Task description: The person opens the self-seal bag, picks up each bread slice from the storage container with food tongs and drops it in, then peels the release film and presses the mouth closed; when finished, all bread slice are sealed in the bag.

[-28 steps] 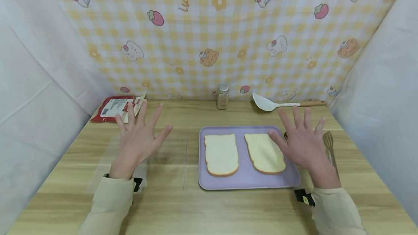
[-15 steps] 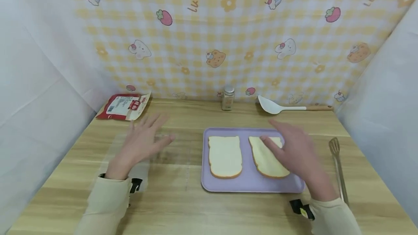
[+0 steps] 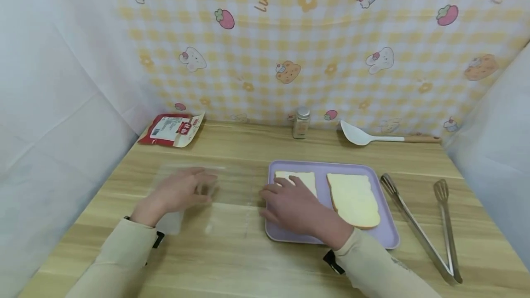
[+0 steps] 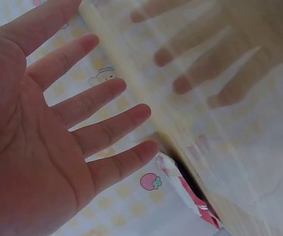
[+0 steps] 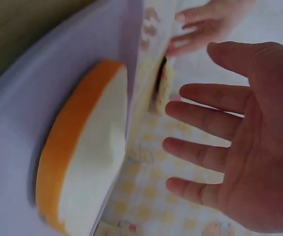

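Note:
My left hand (image 3: 175, 192) hovers over a glossy see-through sheet (image 3: 232, 192) on the table, fingers loosely bent and holding nothing. In the left wrist view its fingers are spread and reflected in the sheet's surface. My right hand (image 3: 291, 206) hangs above the left part of a lilac tray (image 3: 321, 178), partly hiding the left bread slice (image 3: 300, 179). Its fingers are apart and hold nothing; the right wrist view shows the palm beside a bread slice (image 5: 92, 157). The right bread slice (image 3: 354, 199) lies fully visible on the tray.
Metal tongs (image 3: 422, 233) lie spread to the right of the tray. Along the back stand a small shaker jar (image 3: 301, 125) and a white spatula (image 3: 360, 137) with a wooden handle end. A red and white food packet (image 3: 171, 130) lies at the back left.
My right hand has moved left, from the right slice to above the left one, uncovering the tongs. My left hand has lowered over the see-through sheet. The head view has shifted to the right.

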Demonstrator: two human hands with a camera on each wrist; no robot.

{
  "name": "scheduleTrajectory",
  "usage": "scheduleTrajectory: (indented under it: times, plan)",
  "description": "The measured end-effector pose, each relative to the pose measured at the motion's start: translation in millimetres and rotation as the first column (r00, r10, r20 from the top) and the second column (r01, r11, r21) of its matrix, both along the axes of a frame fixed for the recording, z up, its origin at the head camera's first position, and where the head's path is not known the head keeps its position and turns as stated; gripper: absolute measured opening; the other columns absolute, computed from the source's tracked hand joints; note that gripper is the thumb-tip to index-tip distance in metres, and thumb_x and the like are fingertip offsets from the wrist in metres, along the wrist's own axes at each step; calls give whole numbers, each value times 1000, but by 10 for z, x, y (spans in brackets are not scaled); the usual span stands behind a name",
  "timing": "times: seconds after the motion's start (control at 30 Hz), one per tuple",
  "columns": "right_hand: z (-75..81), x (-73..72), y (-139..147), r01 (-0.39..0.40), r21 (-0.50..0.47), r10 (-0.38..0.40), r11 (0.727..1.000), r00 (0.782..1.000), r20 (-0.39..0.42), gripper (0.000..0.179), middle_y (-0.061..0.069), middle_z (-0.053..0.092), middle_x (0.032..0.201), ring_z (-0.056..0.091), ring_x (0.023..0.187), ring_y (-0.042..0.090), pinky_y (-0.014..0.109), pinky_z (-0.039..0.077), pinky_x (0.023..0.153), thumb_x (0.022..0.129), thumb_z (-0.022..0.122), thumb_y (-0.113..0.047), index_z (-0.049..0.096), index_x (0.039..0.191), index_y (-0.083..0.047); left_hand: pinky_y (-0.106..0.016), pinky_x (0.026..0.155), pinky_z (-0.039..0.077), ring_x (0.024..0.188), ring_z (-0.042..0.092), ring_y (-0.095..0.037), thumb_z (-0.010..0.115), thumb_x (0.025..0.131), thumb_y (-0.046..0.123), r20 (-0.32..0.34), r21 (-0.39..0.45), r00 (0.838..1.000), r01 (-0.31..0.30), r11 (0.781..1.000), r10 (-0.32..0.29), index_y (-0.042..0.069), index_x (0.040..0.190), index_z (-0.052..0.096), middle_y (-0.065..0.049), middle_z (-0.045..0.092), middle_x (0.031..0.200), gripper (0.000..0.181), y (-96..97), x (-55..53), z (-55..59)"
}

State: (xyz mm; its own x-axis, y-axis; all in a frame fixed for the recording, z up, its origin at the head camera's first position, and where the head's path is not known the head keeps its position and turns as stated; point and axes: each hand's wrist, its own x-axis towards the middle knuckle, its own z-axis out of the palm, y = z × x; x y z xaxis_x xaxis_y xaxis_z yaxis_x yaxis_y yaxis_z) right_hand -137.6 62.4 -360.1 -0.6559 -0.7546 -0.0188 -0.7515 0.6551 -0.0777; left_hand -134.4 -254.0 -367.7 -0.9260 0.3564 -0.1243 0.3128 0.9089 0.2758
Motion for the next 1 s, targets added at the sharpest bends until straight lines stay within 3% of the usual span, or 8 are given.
scheduleTrajectory:
  times: [0.13, 0.23, 0.33, 0.53, 0.83, 1.0]
  plan:
    - [-73, 46, -181, -4, 96, -3, 995, 998, 67, 47, 0, 55, 158, 45, 152, 34, 64, 32, 122, 110, 53, -42, 56, 151, -21, -68, 111, 44, 142, 51, -50, 83, 93, 31, 24, -26, 1000, -3, 1000, 4, 17, 140, 69, -25, 54, 154, 51, 22, 5, -61]
    - [-108, 28, -291, 7, 102, -17, 995, 995, 100, 48, 0, 55, 158, 46, 151, 33, 64, 31, 123, 111, 51, -43, 54, 152, -20, -67, 108, 46, 138, 54, -49, 84, 92, 30, 45, -39, 999, -19, 999, 21, 16, 138, 70, -25, 56, 151, 50, 31, 12, -95]
    - [-162, -50, -396, 48, 112, -57, 993, 995, 82, 49, 0, 57, 155, 48, 146, 31, 64, 33, 121, 109, 53, -49, 57, 148, -19, -65, 108, 47, 133, 57, -47, 84, 92, 28, 43, -41, 999, -25, 999, 26, 16, 135, 71, -23, 59, 147, 47, 26, 17, -127]
    - [-294, -207, -565, 145, 153, -155, 977, 987, 53, 64, 2, 52, 159, 39, 151, 35, 65, 26, 124, 102, 59, -61, 57, 149, -17, -62, 106, 48, 127, 60, -43, 84, 92, 26, 11, -47, 999, -33, 998, 34, 16, 133, 72, -18, 63, 139, 44, 37, 9, -163]
    - [-401, -235, -613, 166, 191, -168, 967, 986, -6, 70, 1, 53, 156, 44, 147, 34, 65, 29, 121, 100, 60, -65, 56, 151, -18, -65, 99, 51, 126, 59, -43, 83, 93, 29, -17, -67, 998, -61, 996, 60, 19, 135, 71, -16, 64, 134, 45, 80, -3, -172]
    - [-401, -233, -625, 159, 173, -162, 972, 987, 3, 69, 2, 53, 157, 46, 145, 34, 64, 30, 120, 100, 61, -64, 56, 151, -19, -58, 97, 54, 116, 64, -35, 84, 92, 21, -72, -9, 996, -56, 998, 55, 17, 118, 79, -10, 71, 122, 28, 51, -24, -225]
